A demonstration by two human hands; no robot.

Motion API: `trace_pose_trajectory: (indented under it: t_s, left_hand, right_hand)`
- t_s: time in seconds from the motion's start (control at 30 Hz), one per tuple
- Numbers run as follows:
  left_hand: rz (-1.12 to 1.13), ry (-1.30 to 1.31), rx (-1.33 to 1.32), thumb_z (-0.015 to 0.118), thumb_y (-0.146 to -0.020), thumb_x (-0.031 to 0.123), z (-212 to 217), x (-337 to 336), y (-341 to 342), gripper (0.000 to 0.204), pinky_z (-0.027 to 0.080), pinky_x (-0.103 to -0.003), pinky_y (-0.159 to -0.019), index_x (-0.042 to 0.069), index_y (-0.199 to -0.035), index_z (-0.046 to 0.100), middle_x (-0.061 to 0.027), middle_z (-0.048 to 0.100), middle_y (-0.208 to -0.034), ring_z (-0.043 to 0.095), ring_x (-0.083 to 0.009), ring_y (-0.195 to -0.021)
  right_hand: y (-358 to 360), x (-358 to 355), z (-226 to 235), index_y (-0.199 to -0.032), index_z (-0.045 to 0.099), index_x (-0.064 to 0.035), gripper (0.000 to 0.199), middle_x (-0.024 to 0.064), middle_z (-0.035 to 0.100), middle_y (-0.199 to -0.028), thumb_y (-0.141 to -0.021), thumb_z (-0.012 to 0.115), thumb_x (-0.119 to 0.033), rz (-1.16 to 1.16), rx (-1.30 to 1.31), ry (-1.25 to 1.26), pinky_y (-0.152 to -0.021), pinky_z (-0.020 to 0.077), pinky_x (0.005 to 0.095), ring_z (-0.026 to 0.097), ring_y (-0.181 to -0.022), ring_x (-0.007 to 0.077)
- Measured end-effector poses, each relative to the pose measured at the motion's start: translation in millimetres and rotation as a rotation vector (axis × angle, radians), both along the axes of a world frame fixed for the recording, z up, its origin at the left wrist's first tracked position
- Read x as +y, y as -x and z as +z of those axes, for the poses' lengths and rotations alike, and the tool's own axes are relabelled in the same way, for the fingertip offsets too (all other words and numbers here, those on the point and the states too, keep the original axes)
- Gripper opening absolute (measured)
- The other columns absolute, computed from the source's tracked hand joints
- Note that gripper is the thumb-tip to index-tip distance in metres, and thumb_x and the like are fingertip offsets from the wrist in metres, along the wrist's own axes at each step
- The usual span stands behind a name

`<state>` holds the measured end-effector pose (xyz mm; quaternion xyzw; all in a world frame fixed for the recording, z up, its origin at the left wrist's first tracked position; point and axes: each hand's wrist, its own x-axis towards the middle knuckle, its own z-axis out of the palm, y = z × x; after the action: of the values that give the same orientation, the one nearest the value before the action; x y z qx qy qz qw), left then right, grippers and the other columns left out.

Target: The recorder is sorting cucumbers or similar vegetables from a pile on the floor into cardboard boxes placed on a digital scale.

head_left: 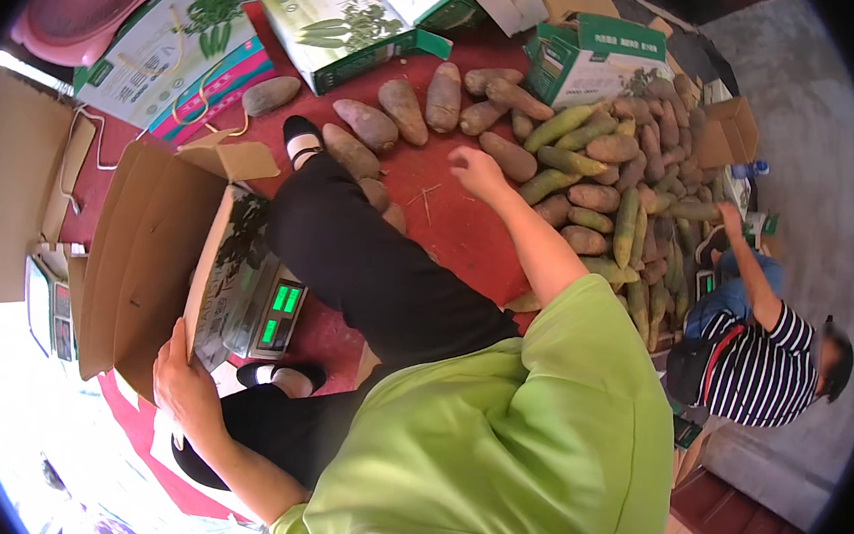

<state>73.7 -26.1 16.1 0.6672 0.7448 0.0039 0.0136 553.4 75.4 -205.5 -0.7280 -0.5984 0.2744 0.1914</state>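
A: Please, which thing is nearest to the right hand (477, 174)?
B: It is the brownish, elongated tuber with rough skin (510, 157). It lies on the red floor covering (430, 229), just beside the hand, toward the upper right. Whether skin and fingers are touching, I cannot tell from this angle.

A: And its long axis, how does it run?
B: It slants from upper left to lower right, so it is roughly parallel with the right forearm. The hand is therefore at its long flank, rather than at one of its ends.

A: Does this hand hold something?
B: I see nothing in it. The fingers are loosely bent, I would say released, and they point toward the left.

A: What about the left hand (187, 384)?
B: It is well apart, at the lower left. It appears to be grasping the near edge of the tall brown cardboard box with raised flaps (152, 255).

A: So the right hand is clearly the nearer one?
B: Yes. The person's leg in black trousers (378, 258) lies between the tuber and the box.
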Motion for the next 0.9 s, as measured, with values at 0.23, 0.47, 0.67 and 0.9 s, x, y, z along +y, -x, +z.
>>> trace_pose_trajectory:
  t_s: [0.23, 0.47, 0.67, 0.9]
  left_hand:
    - [0.027, -0.014, -0.013, 0.056, -0.081, -0.002, -6.1, 4.8, 0.5, 0.043, 0.048, -0.044, -0.078, 0.012, -0.121, 0.061, -0.0139, 0.064, -0.100, 0.061, -0.0334, -0.091]
    - [-0.024, -0.010, -0.023, 0.055, -0.083, 0.000, -20.6, 13.8, -2.4, 0.041, 0.049, -0.043, -0.077, 0.012, -0.121, 0.061, -0.0145, 0.065, -0.099, 0.062, -0.0340, -0.090]
    - [0.019, -0.028, 0.031, 0.056, -0.084, 0.001, -8.6, 2.1, 2.1, 0.040, 0.049, -0.042, -0.076, 0.013, -0.121, 0.061, -0.0154, 0.065, -0.098, 0.062, -0.0342, -0.088]
    - [0.044, -0.022, -0.041, 0.055, -0.085, 0.000, -8.0, 6.6, 0.0, 0.038, 0.048, -0.042, -0.077, 0.014, -0.119, 0.063, -0.0161, 0.065, -0.095, 0.063, -0.0348, -0.087]
  right_hand:
    - [-107.8, -84.7, -10.2, -0.117, 0.060, -0.0098, 0.036, 0.0187, 0.064, -0.111, -0.080, 0.063, -0.013, -0.511, 0.043, 0.433, -0.089, 0.0473, 0.0411, 0.060, -0.105, 0.0334]
    - [-217.9, -126.6, -25.8, -0.125, 0.051, -0.0017, 0.056, 0.0234, 0.064, -0.106, -0.075, 0.071, -0.016, -0.786, -0.219, 0.176, -0.091, 0.0470, 0.0383, 0.061, -0.106, 0.0331]
    - [-236.2, -101.6, -6.0, -0.139, 0.035, -0.0035, 0.075, 0.0217, 0.047, -0.134, -0.075, 0.073, -0.013, -0.955, 0.003, 0.225, -0.099, 0.0424, 0.0415, 0.049, -0.120, 0.0363]
    - [-253.9, -93.0, -9.9, -0.141, 0.029, 0.0032, 0.083, 0.0217, 0.045, -0.136, -0.072, 0.074, -0.006, -1.048, 0.263, -0.057, -0.102, 0.0404, 0.0365, 0.047, -0.124, 0.0314]
